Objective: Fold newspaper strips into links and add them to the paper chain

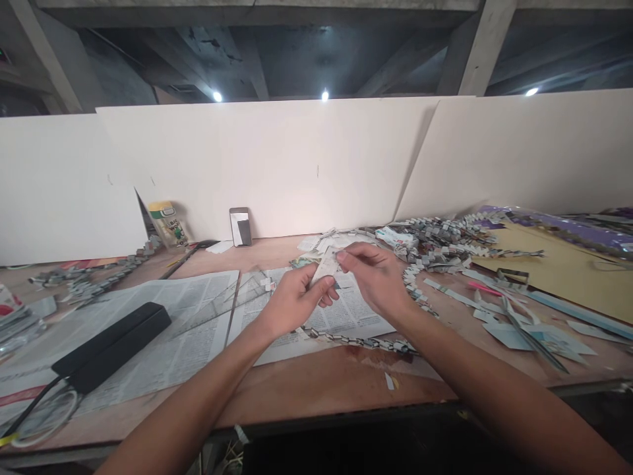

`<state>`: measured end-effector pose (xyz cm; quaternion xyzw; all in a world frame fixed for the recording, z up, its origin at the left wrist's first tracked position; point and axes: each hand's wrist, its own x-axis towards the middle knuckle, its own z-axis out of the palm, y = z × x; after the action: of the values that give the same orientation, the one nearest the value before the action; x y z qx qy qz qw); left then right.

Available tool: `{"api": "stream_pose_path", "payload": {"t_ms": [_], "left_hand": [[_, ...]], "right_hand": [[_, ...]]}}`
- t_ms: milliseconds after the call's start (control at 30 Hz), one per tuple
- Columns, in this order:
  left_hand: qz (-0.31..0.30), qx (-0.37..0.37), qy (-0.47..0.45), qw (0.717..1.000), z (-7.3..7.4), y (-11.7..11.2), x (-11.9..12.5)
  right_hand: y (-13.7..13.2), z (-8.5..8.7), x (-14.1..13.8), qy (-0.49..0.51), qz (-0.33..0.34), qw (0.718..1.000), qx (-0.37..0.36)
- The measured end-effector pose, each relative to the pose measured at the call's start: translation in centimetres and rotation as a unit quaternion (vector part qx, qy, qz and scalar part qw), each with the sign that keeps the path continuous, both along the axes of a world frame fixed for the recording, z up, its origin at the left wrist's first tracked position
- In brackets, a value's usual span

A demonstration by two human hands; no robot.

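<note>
Between my hands is a small folded strip of printed paper (pixel 324 269), held above the newspaper. My left hand (pixel 297 293) grips its lower end between thumb and fingers. At its upper end, the thumb and forefinger of my right hand (pixel 368 270) pinch the paper. Below them a chain of folded paper links (pixel 356 340) curves over the newspaper (pixel 341 310) and the table. A clear set square (pixel 227 300) lies left of my hands. To the right are scissors (pixel 531 333) among cut paper strips.
A black case-like box (pixel 113 343) with a cable lies at left. A phone (pixel 241 227) and a yellow-capped jar (pixel 168 224) stand against the white boards (pixel 277 165). Heaped paper chains (pixel 440 237) and a yellow envelope-like sheet (pixel 558 264) occupy the right back.
</note>
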<state>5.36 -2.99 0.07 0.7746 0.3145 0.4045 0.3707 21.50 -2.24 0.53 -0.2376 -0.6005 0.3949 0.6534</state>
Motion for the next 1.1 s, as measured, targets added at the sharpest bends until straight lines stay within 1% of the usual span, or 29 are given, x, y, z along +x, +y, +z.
{"api": "stream_pose_path", "payload": {"t_ms": [67, 233, 300, 367, 433, 533, 600, 700, 833, 933, 1000, 1100], "left_hand": [[-0.013, -0.012, 0.006, 1.0, -0.2, 0.2, -0.2], [-0.036, -0.019, 0.021, 0.999, -0.4, 0.5, -0.6], [-0.046, -0.025, 0.03, 0.998, -0.5, 0.6, -0.7], [-0.049, -0.031, 0.037, 0.998, -0.7, 0.8, -0.7], [-0.042, -0.037, 0.033, 0.998, -1.0, 1.1, -0.8], [-0.031, -0.045, 0.017, 0.998, -1.1, 1.4, -0.8], [-0.031, -0.049, 0.007, 0.998, -0.9, 1.5, -0.9], [-0.034, -0.053, 0.011, 0.998, -0.7, 1.6, -1.1], [-0.049, -0.056, 0.044, 0.996, -0.8, 1.8, -1.3], [-0.04, -0.055, 0.029, 0.997, -0.9, 1.9, -1.3], [-0.03, -0.049, 0.021, 0.998, -0.8, 2.0, -1.3], [-0.026, -0.035, 0.04, 0.998, -0.7, 2.1, -1.6]], "right_hand": [[0.3, 0.4, 0.5, 0.019, -0.042, 0.999, -0.002], [0.6, 1.8, 1.9, 0.057, -0.068, 0.996, 0.004], [0.8, 1.9, 2.1, 0.07, -0.076, 0.995, 0.012], [1.0, 1.5, 1.9, 0.063, -0.078, 0.995, 0.01], [1.0, 0.9, 1.4, 0.015, -0.07, 0.997, -0.002], [0.9, -0.1, 0.5, -0.108, -0.028, 0.993, -0.026], [0.9, -0.4, 0.1, -0.124, -0.021, 0.992, -0.027], [1.3, -0.2, 0.5, -0.073, -0.053, 0.996, -0.023], [1.9, 1.0, 2.0, 0.017, -0.071, 0.997, -0.024], [2.1, 1.8, 2.9, 0.072, -0.077, 0.994, -0.022], [2.3, 2.1, 3.3, 0.085, -0.068, 0.994, -0.025], [2.7, 2.6, 4.2, 0.085, -0.062, 0.994, -0.027]]}}
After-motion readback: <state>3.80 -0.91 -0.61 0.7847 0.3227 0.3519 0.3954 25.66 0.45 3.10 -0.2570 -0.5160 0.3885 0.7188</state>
